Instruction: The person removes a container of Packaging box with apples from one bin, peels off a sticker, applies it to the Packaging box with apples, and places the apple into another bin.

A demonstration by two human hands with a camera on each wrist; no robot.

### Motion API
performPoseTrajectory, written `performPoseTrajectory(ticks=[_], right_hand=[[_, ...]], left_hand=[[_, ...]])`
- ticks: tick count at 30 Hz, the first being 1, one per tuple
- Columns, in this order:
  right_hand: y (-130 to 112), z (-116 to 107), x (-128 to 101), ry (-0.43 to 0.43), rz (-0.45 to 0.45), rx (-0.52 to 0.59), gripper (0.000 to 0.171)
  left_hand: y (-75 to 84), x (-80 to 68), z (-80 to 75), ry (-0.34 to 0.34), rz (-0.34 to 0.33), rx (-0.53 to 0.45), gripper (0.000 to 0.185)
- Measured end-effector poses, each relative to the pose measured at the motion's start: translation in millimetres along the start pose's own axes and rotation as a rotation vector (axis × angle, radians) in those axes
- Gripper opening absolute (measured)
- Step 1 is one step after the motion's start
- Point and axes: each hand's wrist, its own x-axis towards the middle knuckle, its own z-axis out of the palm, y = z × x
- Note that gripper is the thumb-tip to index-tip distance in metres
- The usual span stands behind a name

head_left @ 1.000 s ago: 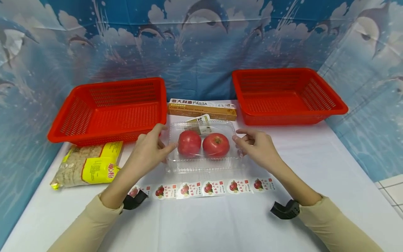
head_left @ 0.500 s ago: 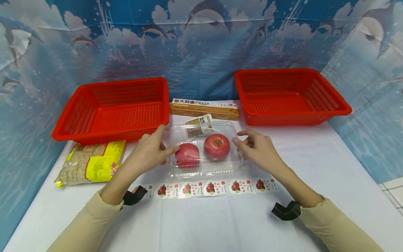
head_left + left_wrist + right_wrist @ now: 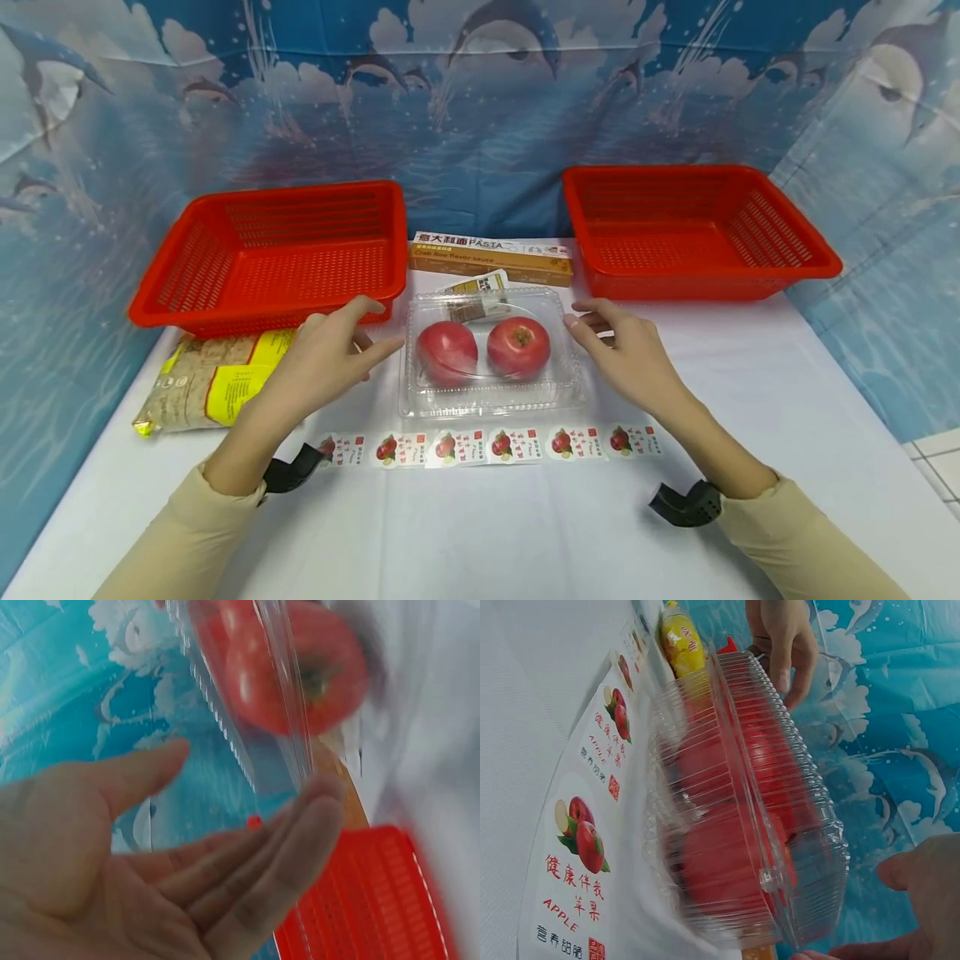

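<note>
A clear plastic clamshell box [image 3: 491, 404] sits mid-table with its lid down, the two halves meeting at the rim in the right wrist view. Inside lie two red apples, the left apple [image 3: 447, 352] and the right apple [image 3: 519, 347], side by side. My left hand [image 3: 326, 362] is off the box's left side, thumb and fingers spread with nothing between them; the left wrist view shows its palm bare. At the box's right edge hovers my right hand [image 3: 626, 350], fingers loosely bent and holding nothing. A strip of apple stickers [image 3: 453, 448] lies in front of the box.
Two red plastic baskets stand behind, a left basket [image 3: 198, 318] and a right basket [image 3: 675, 287]. Between them lies a pasta box [image 3: 491, 262], with a small packet [image 3: 480, 283] behind the clamshell. A yellow noodle bag [image 3: 232, 392] lies at left, partly behind my left arm.
My left hand has let go of the box and moved left. The left apple rolled toward the front, then back beside the right one. The right hand has drawn slightly away from the box.
</note>
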Motion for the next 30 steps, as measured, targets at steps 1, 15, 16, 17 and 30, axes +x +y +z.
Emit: performPoseTrajectory(ticks=[1, 15, 16, 17, 30], right_hand=[[-0.6, -0.8, -0.3, -0.005, -0.004, 0.005, 0.052], [-18.3, -2.4, -13.3, 0.111, -0.093, -0.031, 0.052], [-21.9, -1.8, -15.5, 0.123, -0.113, -0.027, 0.051], [-25.6, -1.2, -18.0, 0.131, -0.136, -0.024, 0.049], [-85.7, 12.6, -48.7, 0.002, -0.298, 0.226, 0.036]], left_hand=[[-2.9, -1.2, -1.6, -0.003, 0.015, -0.009, 0.055], [-45.3, -17.9, -9.6, -0.034, 0.114, -0.073, 0.028], [-49.5, -19.9, -10.0, -0.043, 0.109, -0.079, 0.026], [-53.9, -21.9, -10.1, -0.051, 0.103, -0.084, 0.025], [-99.1, -25.7, -8.2, -0.167, 0.116, -0.199, 0.013]])
